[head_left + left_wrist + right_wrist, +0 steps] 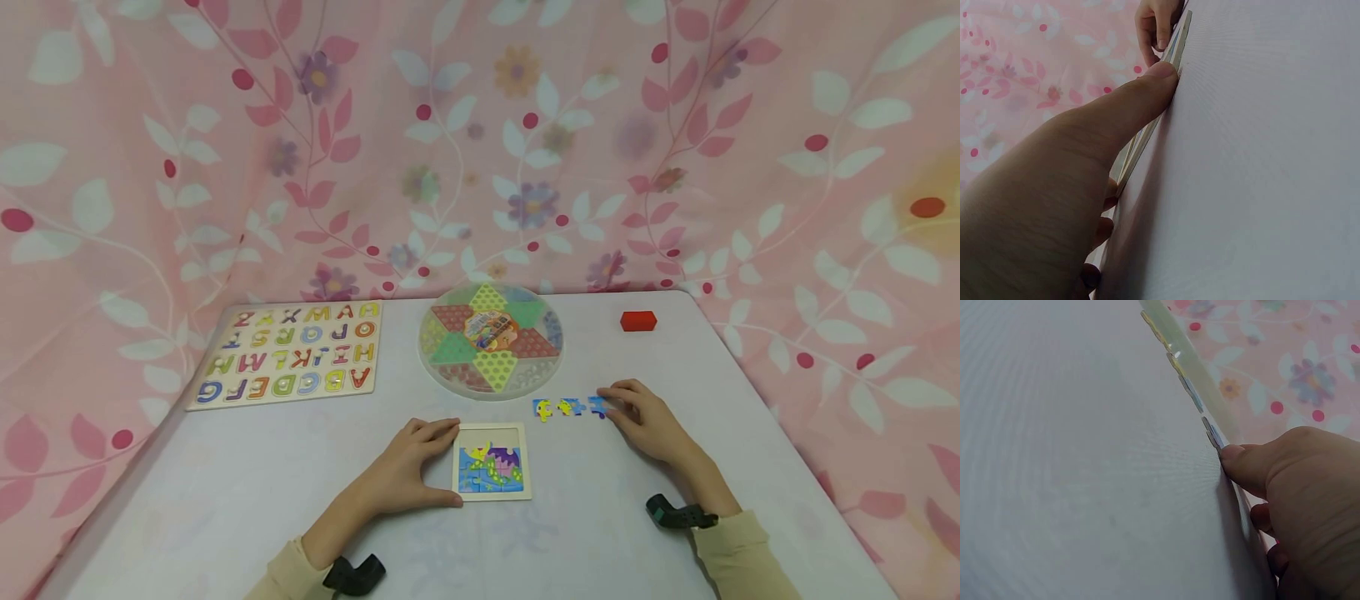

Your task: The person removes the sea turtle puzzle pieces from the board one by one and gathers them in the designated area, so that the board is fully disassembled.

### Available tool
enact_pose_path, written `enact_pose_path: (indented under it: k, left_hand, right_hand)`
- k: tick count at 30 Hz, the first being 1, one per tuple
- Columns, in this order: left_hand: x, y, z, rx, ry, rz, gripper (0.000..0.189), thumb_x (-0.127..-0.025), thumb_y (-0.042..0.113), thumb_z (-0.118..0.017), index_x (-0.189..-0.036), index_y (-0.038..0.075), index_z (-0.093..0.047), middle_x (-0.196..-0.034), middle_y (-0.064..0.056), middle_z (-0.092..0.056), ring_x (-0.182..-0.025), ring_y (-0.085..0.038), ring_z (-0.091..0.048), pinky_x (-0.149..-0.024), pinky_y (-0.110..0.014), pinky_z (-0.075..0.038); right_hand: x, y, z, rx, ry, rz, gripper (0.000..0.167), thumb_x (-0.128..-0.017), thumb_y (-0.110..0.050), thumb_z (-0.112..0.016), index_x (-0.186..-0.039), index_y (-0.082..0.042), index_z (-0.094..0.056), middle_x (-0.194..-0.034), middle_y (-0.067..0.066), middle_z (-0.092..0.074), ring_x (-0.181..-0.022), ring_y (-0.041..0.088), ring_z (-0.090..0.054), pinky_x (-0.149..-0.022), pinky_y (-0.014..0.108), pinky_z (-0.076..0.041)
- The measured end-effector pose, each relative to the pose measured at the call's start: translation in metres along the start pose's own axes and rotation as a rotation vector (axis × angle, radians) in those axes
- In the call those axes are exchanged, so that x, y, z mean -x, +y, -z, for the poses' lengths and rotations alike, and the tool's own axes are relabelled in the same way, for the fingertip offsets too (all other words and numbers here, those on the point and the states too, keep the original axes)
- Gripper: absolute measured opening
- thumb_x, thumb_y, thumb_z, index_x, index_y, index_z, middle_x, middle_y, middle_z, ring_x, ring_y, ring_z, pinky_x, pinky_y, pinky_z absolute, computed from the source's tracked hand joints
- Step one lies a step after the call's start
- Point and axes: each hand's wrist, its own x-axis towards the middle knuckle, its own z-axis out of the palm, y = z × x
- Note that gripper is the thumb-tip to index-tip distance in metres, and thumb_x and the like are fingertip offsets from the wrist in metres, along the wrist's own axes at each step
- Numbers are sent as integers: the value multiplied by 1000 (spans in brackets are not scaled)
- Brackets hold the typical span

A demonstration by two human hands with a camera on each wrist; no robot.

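Note:
A small square jigsaw tray (527,462) with a pale frame lies at the front middle of the table. Its lower part holds joined picture pieces; the upper strip shows bare backing. My left hand (408,468) holds the tray by its left side, thumb at the near corner and fingers at the far one. Loose jigsaw pieces (568,407) lie in a row to the tray's upper right. At the row's right end, my right hand (651,423) pinches a blue jigsaw piece (596,406) between thumb and forefinger. In the right wrist view the thumb (1235,464) meets that piece's edge, low at the table.
Behind the pieces lies a round Chinese checkers board (491,387). A wooden alphabet board (288,400) sits at the back left, and a red block (638,321) at the back right. A floral curtain (480,167) hangs behind the white table (480,558).

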Motion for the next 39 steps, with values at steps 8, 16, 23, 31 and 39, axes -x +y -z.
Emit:
enact_pose_path:
  k: [8,16,23,31,39]
  left_hand:
    - [0,0,0,5,2,-3,109,-75,71,-86,-159,11,-50,-165,4,-46,-131,-15,-45,-109,-51,-43]
    - [-1,0,1,13,1,3,109,-75,72,-85,-159,11,-50,-166,4,-45,-131,-14,-44,-109,-51,-43]
    - [-1,-1,0,6,4,-5,109,-75,73,-84,-159,12,-50,-165,5,-46,-130,-14,-45,-109,-51,-43]
    - [0,-2,0,13,-9,0,109,-75,72,-85,-159,12,-50,-166,5,-45,-130,-14,-44,-109,-49,-43]
    - [1,-1,-1,10,4,-1,107,-76,73,-83,-158,12,-51,-165,7,-46,-130,-13,-45,-108,-49,-44]
  right_hand:
    - [-1,-3,-1,12,23,-12,30,-100,-5,-72,-130,-6,-75,-124,12,-66,-97,21,-55,-82,27,-49]
    - [-2,-6,1,9,40,-66,31,-101,-7,-71,-131,-4,-73,-124,14,-67,-98,22,-56,-83,25,-50]
    - [-8,-39,3,-13,85,-82,34,-98,-5,-73,-132,-2,-72,-125,17,-69,-99,26,-60,-82,36,-52]
    - [-22,-106,-36,-143,-29,23,28,-96,-5,-77,-123,1,-75,-111,12,-74,-88,15,-63,-73,27,-54]
    - [-28,-159,-88,-304,-280,145,27,-98,-11,-77,-123,-2,-74,-103,7,-71,-76,1,-57,-68,22,-51]
